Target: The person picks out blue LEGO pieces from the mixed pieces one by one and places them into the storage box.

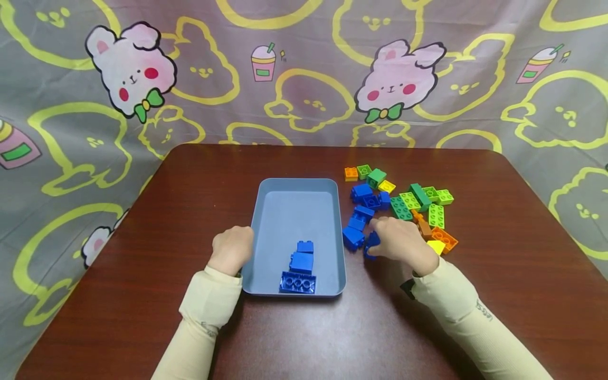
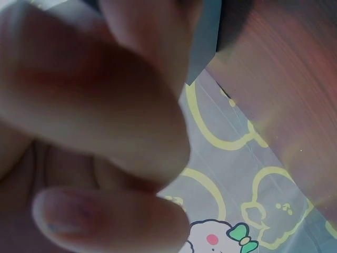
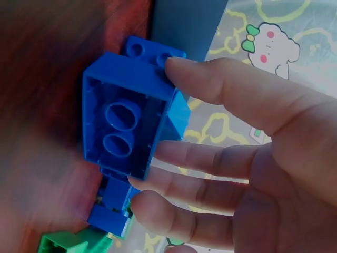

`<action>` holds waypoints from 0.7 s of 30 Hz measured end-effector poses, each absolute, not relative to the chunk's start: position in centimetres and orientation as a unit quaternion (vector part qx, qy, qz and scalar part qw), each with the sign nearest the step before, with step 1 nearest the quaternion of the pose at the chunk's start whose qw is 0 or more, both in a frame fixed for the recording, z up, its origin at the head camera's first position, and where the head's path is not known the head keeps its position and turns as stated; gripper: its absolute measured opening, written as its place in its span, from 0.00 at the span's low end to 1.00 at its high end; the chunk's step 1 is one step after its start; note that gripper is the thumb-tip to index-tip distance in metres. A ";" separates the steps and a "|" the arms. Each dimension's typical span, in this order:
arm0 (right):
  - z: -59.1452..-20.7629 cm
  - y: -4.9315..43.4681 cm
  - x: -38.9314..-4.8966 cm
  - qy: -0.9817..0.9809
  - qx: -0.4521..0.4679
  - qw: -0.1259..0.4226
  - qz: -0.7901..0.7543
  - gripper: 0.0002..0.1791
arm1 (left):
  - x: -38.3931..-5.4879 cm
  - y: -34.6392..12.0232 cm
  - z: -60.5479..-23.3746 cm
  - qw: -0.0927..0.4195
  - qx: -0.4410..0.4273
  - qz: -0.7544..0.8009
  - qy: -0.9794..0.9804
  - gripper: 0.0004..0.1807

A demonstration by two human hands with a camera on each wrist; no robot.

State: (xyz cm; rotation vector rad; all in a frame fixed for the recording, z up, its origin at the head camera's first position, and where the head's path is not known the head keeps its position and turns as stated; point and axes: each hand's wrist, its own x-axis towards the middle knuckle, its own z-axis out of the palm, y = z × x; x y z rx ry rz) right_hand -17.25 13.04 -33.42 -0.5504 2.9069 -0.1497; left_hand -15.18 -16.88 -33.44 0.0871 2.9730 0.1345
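The blue block [image 3: 124,115] sits in the grip of the right hand [image 1: 401,240], held between thumb and fingers, its long axis running roughly from thumb toward fingers, hollow underside facing the wrist; whether it touches the desk [image 1: 332,338] I cannot tell; the tray [image 1: 290,216] lies to this hand's left, past loose blue blocks [image 1: 363,212]; the left hand [image 1: 231,249] is nearer the tray, clenched beside its left wall, nothing visible in that grip; the blocks look glossy, hard and boxy; the tray is smooth, grey-blue, round-cornered.
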 end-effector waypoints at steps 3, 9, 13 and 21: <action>-33.1 13.2 -17.2 0.979 -0.183 0.087 -0.037 0.24 | -15.2 -16.9 -33.5 0.084 0.028 0.045 0.995 0.11; -32.4 13.4 -17.0 0.980 -0.183 0.073 -0.033 0.22 | -15.3 -16.9 -33.4 0.088 0.027 0.044 0.995 0.12; -31.8 13.1 -16.9 0.980 -0.191 0.052 -0.031 0.17 | -15.3 -16.9 -33.4 0.085 0.026 0.045 0.995 0.12; -30.6 11.5 -16.9 0.980 -0.192 0.016 -0.046 0.18 | -15.2 -16.7 -33.6 0.079 0.021 0.038 0.996 0.12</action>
